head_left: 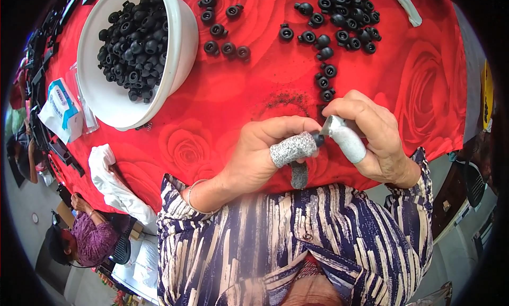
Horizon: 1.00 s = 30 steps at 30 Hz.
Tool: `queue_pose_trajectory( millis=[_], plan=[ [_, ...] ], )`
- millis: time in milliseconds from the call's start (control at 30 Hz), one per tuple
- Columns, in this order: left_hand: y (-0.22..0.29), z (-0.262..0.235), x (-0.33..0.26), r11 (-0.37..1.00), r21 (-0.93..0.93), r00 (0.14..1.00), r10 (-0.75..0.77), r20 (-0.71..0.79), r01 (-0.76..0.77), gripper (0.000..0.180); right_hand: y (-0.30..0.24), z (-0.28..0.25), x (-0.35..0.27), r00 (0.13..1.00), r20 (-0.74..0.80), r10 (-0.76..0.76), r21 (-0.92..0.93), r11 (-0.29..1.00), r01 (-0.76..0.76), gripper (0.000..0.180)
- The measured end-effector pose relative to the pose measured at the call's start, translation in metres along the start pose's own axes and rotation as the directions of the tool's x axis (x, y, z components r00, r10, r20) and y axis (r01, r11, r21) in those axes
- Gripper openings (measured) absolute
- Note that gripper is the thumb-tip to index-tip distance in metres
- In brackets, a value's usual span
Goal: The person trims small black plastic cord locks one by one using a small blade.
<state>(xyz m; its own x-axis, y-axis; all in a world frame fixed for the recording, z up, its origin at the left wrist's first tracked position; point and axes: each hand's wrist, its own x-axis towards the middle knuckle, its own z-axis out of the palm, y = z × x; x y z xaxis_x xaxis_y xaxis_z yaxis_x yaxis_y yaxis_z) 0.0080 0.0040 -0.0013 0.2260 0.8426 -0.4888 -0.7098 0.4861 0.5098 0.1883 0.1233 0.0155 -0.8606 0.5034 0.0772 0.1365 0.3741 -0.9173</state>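
My left hand (260, 147) is closed, pinching a small black rubber part (318, 139) between thumb and fingers. A speckled grey wrap covers its thumb. Facing it, my right hand (371, 134) is closed on a small metal blade (325, 127), whose tip is right beside the part. White wrapping covers the right thumb. Just beyond my hands, a line of black rubber parts (324, 83) leads up to a larger pile (347, 12). Each part has a round knob and a ring-shaped opening. A grey strip (299, 175) lies below my left hand.
A white tub (177, 57) full of black parts stands at the far left. Several loose parts (228, 49) lie beside it. A tissue pack (62, 111), a white cloth (114, 187) and black crumbs (289, 100) are on the red tablecloth (222, 102). A co-worker (93, 237) sits at lower left.
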Motion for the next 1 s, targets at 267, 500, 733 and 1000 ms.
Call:
queue_pose_trajectory(
  millis=[267,500,733,1000],
  plan=[
    [-0.002,-0.001,0.001,1.000,0.006,1.000,-0.017,0.002,0.017,0.026,0.002,0.001,0.001,1.000,-0.004,-0.020,-0.026,0.999,0.020,0.023],
    [-0.002,0.000,0.000,0.999,0.016,0.999,-0.035,-0.010,0.035,0.025,0.001,0.002,0.001,1.000,-0.001,-0.021,-0.011,1.000,0.021,0.022],
    [-0.004,0.001,0.001,0.997,-0.052,0.999,-0.047,0.017,0.048,0.024,0.001,-0.001,0.005,0.997,0.038,-0.073,-0.061,0.995,0.075,0.023],
    [0.004,-0.009,0.010,0.944,-0.322,0.996,0.085,0.023,-0.073,0.024,-0.001,0.009,0.000,0.944,0.224,-0.244,-0.054,0.963,0.262,0.020]
  ],
)
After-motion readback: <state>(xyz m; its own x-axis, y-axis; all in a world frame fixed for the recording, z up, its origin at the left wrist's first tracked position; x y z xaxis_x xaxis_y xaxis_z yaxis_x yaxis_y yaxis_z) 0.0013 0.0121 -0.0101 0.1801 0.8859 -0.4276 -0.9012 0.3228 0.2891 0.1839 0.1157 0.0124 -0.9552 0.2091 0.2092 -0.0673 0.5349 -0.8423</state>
